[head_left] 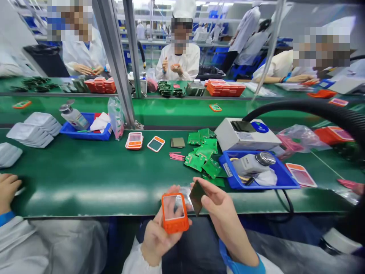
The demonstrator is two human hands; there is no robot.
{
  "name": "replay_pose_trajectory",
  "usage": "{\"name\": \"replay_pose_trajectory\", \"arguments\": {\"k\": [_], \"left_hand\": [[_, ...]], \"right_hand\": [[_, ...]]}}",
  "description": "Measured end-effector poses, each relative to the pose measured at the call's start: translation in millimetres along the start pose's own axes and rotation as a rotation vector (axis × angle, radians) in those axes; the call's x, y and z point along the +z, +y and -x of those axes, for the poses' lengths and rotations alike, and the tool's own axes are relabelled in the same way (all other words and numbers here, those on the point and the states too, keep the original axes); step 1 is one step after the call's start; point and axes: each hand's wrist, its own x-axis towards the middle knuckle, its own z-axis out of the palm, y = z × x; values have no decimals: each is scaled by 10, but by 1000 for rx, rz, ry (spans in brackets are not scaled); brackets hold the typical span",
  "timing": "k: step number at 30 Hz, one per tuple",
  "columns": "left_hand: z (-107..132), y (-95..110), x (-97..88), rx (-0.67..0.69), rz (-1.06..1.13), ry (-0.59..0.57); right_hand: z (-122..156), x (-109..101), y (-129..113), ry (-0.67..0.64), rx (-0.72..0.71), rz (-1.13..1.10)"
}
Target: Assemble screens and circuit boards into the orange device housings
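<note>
My left hand (158, 236) grips an orange plastic frame (174, 227) with a clear window, tilted toward me over the table's front edge. Beside it, my right hand (218, 207) pinches a thin dark rectangular panel (196, 198) between thumb and fingers, close to the frame but apart from it. Some clear film shows between the two hands. Beyond them lies a loose pile of green circuit boards (203, 152). Left of the boards are a small stack of dark panels (178, 142), several pink strips (176, 156) and a white-and-orange frame (156, 144).
A blue tray (288, 182) with a dispenser bottle stands at right, before a white box (228, 135). A black hose (308, 106) arches over that side. Another blue tray (85, 134) and stacked white trays (34, 129) are at left. A co-worker's hand (8, 190) rests at far left.
</note>
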Motion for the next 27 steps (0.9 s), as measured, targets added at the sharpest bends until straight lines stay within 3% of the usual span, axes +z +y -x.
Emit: {"name": "replay_pose_trajectory", "arguments": {"k": [4,9,14,18,22,27], "left_hand": [[27,54,-51,6,-63,58],[132,135,-30,17,-402,106],[258,279,8,-100,-634,-30],[251,279,2,-163,-597,-94],[217,200,-3,-143,-460,-85],[192,140,-22,-187,-315,-67]], "right_hand": [[-27,60,-46,-7,29,0],[-56,123,-154,-109,111,-47],[-86,4,-138,-207,283,-191],[-100,-17,-127,-290,318,-289],[-103,9,-175,-274,307,-267],[-113,-31,-351,-332,160,-122]]}}
